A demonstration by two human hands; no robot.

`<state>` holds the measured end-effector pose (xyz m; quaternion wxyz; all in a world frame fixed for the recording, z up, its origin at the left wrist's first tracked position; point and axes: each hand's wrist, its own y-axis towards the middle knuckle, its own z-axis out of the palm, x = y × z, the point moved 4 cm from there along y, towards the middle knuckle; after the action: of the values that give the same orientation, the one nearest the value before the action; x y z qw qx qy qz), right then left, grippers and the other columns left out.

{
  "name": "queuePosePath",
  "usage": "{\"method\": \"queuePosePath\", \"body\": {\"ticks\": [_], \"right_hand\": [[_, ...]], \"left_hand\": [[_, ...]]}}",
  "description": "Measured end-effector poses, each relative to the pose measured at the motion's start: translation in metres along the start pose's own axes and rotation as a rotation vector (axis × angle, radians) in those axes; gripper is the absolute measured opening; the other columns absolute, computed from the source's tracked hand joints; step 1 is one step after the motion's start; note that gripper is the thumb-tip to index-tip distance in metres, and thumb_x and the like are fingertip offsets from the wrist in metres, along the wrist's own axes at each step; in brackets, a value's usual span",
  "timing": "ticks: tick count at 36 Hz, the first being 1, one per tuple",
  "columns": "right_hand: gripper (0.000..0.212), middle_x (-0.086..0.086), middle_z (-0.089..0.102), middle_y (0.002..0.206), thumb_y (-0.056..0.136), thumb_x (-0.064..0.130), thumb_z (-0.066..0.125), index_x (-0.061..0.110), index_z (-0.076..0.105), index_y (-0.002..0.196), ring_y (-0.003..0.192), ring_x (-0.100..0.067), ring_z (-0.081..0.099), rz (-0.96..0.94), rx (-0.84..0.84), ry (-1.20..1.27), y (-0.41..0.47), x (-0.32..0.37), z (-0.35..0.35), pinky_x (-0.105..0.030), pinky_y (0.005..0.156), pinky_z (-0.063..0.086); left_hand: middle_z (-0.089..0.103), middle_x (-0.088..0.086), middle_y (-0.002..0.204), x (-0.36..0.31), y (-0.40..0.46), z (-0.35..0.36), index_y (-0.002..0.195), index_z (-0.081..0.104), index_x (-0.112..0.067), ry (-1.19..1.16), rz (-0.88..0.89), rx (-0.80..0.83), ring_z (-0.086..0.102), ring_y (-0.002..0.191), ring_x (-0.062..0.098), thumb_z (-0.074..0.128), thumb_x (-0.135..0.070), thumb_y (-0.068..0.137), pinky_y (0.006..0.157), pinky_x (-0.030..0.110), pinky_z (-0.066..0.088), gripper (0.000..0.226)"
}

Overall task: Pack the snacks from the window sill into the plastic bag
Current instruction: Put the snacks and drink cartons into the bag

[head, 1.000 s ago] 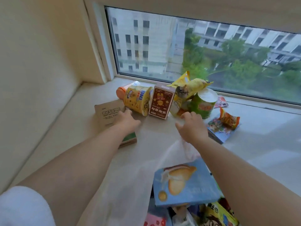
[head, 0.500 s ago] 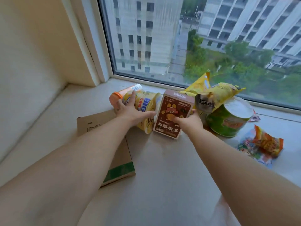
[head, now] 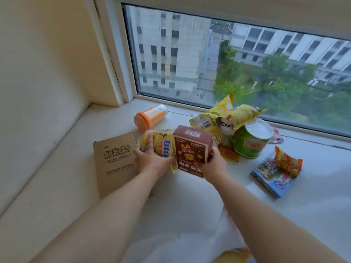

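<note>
My left hand grips a yellow snack cup marked BIG, lying on its side just above the sill. My right hand holds a brown snack box upright beside it, lifted off the sill. Behind them a green cup stands with yellow snack packets piled on it. An orange bottle lies near the window frame. The white plastic bag spreads at the bottom between my forearms, with a yellow item showing inside.
A brown cardboard socket box lies flat on the sill to the left. A blue box with an orange-red packet on it sits to the right. The window glass runs along the back, and a wall closes the left side.
Both hands have closed on their items and drawn them back from the pile toward me. The orange bottle stays behind by the window. The camera has tilted so the bag shows again.
</note>
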<state>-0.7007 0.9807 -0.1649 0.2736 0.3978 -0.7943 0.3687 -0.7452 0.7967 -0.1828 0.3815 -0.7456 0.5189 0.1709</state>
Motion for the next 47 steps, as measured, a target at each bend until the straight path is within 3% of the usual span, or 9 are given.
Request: {"method": "queuePosePath", "body": {"ticks": [6, 9, 15, 23, 27, 31, 36, 40, 47], "right_hand": [[0.043, 0.007, 0.06, 0.102, 0.078, 0.007, 0.071, 0.028, 0.042, 0.102, 0.098, -0.02, 0.057, -0.064, -0.048, 0.164, -0.074, 0.008, -0.05, -0.034, 0.082, 0.046], [0.043, 0.011, 0.061, 0.094, 0.076, 0.006, 0.072, 0.032, 0.044, 0.096, 0.097, -0.022, 0.059, -0.103, -0.091, 0.224, -0.109, 0.017, -0.071, -0.044, 0.089, 0.049], [0.042, 0.004, 0.059, 0.098, 0.079, 0.002, 0.069, 0.014, 0.05, 0.114, 0.086, -0.014, 0.056, -0.19, -0.189, 0.38, -0.195, 0.029, -0.114, -0.029, 0.076, 0.045], [0.046, 0.005, 0.062, 0.099, 0.08, 0.0, 0.069, 0.024, 0.048, 0.113, 0.09, -0.013, 0.061, -0.192, -0.218, 0.626, -0.292, -0.026, -0.147, -0.025, 0.07, 0.048], [0.044, 0.009, 0.063, 0.103, 0.082, 0.0, 0.067, 0.019, 0.052, 0.119, 0.094, -0.017, 0.063, -0.167, -0.155, 0.634, -0.318, -0.058, -0.165, -0.029, 0.075, 0.05], [0.046, -0.004, 0.064, 0.113, 0.081, 0.0, 0.069, 0.017, 0.052, 0.12, 0.101, -0.024, 0.061, -0.139, -0.001, 0.349, -0.331, -0.084, -0.176, -0.041, 0.088, 0.049], [0.049, -0.005, 0.06, 0.123, 0.084, 0.021, 0.065, 0.021, 0.044, 0.128, 0.11, -0.026, 0.056, -0.203, 0.091, -0.486, -0.337, -0.095, -0.184, -0.033, 0.085, 0.045], [0.053, 0.004, 0.05, 0.134, 0.087, 0.029, 0.055, 0.032, 0.037, 0.137, 0.121, -0.02, 0.045, -0.426, 0.148, -1.062, -0.339, -0.08, -0.185, -0.034, 0.094, 0.039], [0.054, 0.001, 0.051, 0.133, 0.089, 0.011, 0.048, 0.035, 0.043, 0.137, 0.121, -0.025, 0.042, -0.615, 0.396, -1.334, -0.357, -0.086, -0.111, -0.039, 0.102, 0.035]], "left_hand": [[0.013, 0.015, 0.142, -0.02, -0.071, -0.041, 0.147, 0.0, -0.045, -0.128, 0.03, -0.013, 0.032, 0.129, 0.038, 0.074, -0.052, 0.072, 0.106, 0.044, 0.035, 0.105], [0.013, 0.017, 0.145, -0.03, -0.104, -0.064, 0.146, -0.002, -0.048, -0.133, 0.076, -0.028, 0.032, 0.13, 0.039, 0.072, -0.054, 0.073, 0.106, 0.047, 0.034, 0.105], [0.019, 0.014, 0.139, -0.05, -0.18, -0.097, 0.145, 0.002, -0.05, -0.178, 0.21, -0.069, 0.033, 0.126, 0.035, 0.076, -0.052, 0.069, 0.107, 0.042, 0.032, 0.106], [0.016, 0.013, 0.142, -0.046, -0.282, -0.107, 0.14, 0.004, -0.057, -0.193, 0.381, -0.09, 0.028, 0.131, 0.035, 0.082, -0.049, 0.061, 0.111, 0.047, 0.032, 0.112], [0.019, 0.011, 0.138, -0.028, -0.325, -0.104, 0.145, 0.008, -0.051, -0.289, 0.432, -0.056, 0.028, 0.13, 0.028, 0.082, -0.037, 0.067, 0.109, 0.041, 0.03, 0.108], [0.021, 0.013, 0.143, -0.004, -0.356, -0.097, 0.148, 0.008, -0.044, -0.373, 0.412, -0.01, 0.026, 0.131, 0.02, 0.079, -0.03, 0.072, 0.107, 0.038, 0.028, 0.105], [0.021, 0.011, 0.143, 0.02, -0.376, -0.092, 0.147, 0.013, -0.044, -0.311, 0.445, 0.02, 0.027, 0.131, 0.021, 0.08, -0.027, 0.071, 0.104, 0.032, 0.028, 0.103], [0.022, 0.012, 0.142, 0.04, -0.376, -0.097, 0.148, 0.013, -0.042, -0.317, 0.375, 0.01, 0.026, 0.13, 0.019, 0.081, -0.025, 0.07, 0.107, 0.034, 0.029, 0.105], [0.022, 0.009, 0.139, 0.057, -0.377, -0.095, 0.147, 0.012, -0.045, -0.227, 0.397, 0.053, 0.029, 0.129, 0.023, 0.082, -0.031, 0.069, 0.107, 0.036, 0.032, 0.106]]}}
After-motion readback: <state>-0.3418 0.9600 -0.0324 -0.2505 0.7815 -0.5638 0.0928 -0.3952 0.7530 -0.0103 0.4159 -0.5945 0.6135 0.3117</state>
